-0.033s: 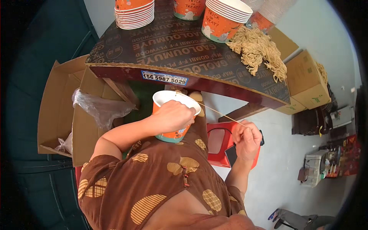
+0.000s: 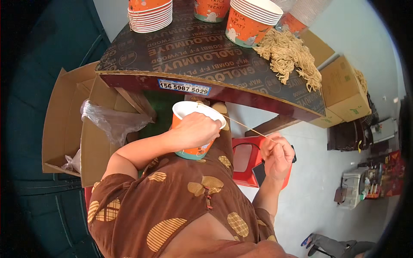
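My left hand (image 2: 198,130) is closed over the near rim of an orange paper bucket (image 2: 192,153) with a white inside and a green base. The bucket rests tilted at my lap, below the table's front edge. A thin beige cord (image 2: 247,126) runs taut from the bucket's far rim toward the right. My right hand (image 2: 278,155) pinches the other end of that cord between thumb and fingers, out to the right of the bucket. Where the cord meets the rim, a small hole or knot shows; its detail is too small to tell. My left fingertips are partly hidden.
On the dark plywood table (image 2: 180,53) stand stacks of orange buckets (image 2: 249,30) and a heap of beige cords (image 2: 290,56). An open carton (image 2: 97,142) with clear plastic is at left. A red stool (image 2: 243,165) holding a phone is under my right arm. Cartons (image 2: 344,90) stand at right.
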Action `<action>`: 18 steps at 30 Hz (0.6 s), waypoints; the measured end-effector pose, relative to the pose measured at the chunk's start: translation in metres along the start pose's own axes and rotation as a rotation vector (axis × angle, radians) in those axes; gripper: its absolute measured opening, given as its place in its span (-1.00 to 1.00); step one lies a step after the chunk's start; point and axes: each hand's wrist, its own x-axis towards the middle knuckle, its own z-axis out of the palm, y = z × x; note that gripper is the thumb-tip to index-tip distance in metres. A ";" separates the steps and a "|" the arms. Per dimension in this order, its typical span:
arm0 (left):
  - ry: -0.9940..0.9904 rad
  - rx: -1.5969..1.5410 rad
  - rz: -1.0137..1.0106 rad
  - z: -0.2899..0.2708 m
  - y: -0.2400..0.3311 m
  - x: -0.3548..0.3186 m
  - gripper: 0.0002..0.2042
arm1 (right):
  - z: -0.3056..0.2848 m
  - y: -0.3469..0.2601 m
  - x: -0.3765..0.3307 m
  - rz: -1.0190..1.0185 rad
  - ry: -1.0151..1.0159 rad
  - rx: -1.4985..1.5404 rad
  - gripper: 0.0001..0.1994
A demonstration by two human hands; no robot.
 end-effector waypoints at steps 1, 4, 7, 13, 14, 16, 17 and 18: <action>-0.003 -0.031 0.008 0.002 0.002 0.004 -0.83 | 0.003 -0.001 0.001 -0.126 -0.002 -0.058 -0.71; -0.002 -0.104 0.118 -0.004 -0.003 0.005 -0.86 | 0.000 0.001 0.004 -0.157 -0.021 -0.023 -0.73; 0.021 -0.143 0.213 -0.008 -0.028 0.000 -0.85 | -0.004 0.002 0.003 -0.165 -0.018 0.128 -0.71; 0.089 -0.254 -0.044 -0.007 -0.054 -0.012 -0.78 | -0.004 0.007 0.010 -0.209 -0.082 0.242 -0.69; 0.108 -0.309 -0.043 -0.005 -0.056 -0.010 -0.79 | 0.001 0.004 0.010 -0.162 -0.058 0.242 -0.68; 0.106 -0.411 -0.050 -0.006 -0.057 -0.006 -0.81 | 0.003 0.009 0.014 -0.169 -0.070 0.167 -0.67; 0.103 -0.414 -0.050 -0.005 -0.056 -0.004 -0.81 | 0.004 0.011 0.016 -0.166 -0.068 0.166 -0.67; 0.063 -0.540 -0.086 -0.004 -0.055 -0.001 -0.81 | 0.005 0.013 0.017 -0.187 -0.070 0.019 -0.67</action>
